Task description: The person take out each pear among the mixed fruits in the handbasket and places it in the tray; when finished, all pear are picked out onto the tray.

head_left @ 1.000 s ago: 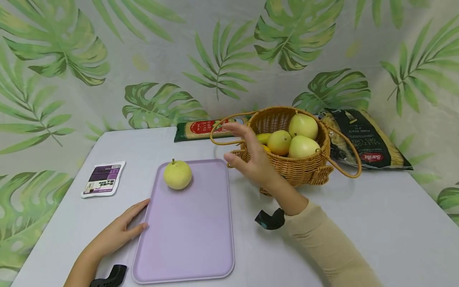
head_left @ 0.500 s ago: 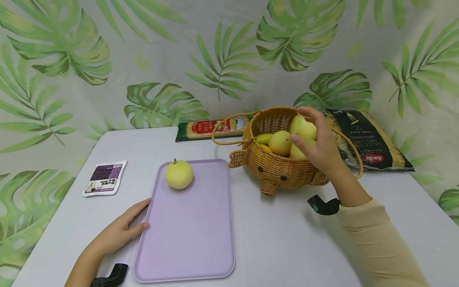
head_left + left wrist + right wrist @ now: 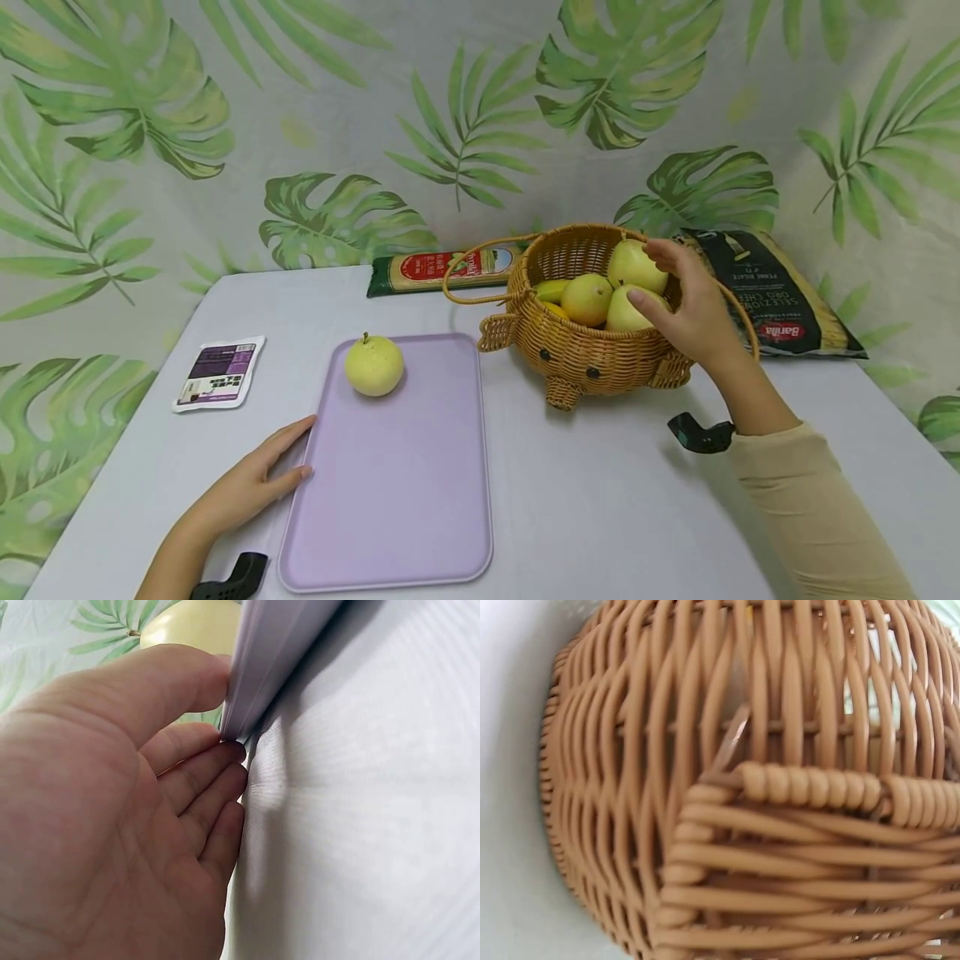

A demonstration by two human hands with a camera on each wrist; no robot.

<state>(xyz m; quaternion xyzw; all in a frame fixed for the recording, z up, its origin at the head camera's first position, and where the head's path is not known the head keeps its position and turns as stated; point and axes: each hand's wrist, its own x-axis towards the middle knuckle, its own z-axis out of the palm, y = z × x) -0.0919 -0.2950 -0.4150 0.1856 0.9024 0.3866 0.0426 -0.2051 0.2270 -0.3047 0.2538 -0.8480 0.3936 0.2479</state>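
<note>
In the head view my left hand point(image 3: 251, 483) rests at the left edge of a lilac tray point(image 3: 397, 492), its fingers lying along the rim. The left wrist view shows the thumb point(image 3: 176, 682) and fingertips against that rim. A pale yellow pear point(image 3: 373, 365) sits on the tray's far left part. Over the right rim of a wicker basket point(image 3: 600, 367) is my right hand point(image 3: 693, 312), thumb and fingers spread, beside an upper pear point(image 3: 637, 265) and a lower pear point(image 3: 628, 310). Only the weave and ear flap point(image 3: 810, 862) show in the right wrist view.
Also in the basket are a yellower round fruit point(image 3: 587, 300) and a green-yellow fruit point(image 3: 551, 289). A noodle packet point(image 3: 442, 267) lies behind; a black pasta bag point(image 3: 780, 292) stands right of the basket. A purple-white sachet point(image 3: 219, 375) lies left of the tray.
My right hand has moved right from the basket's left side to over its right rim, then drawn slightly back from the pears. The left hand stays at the tray.
</note>
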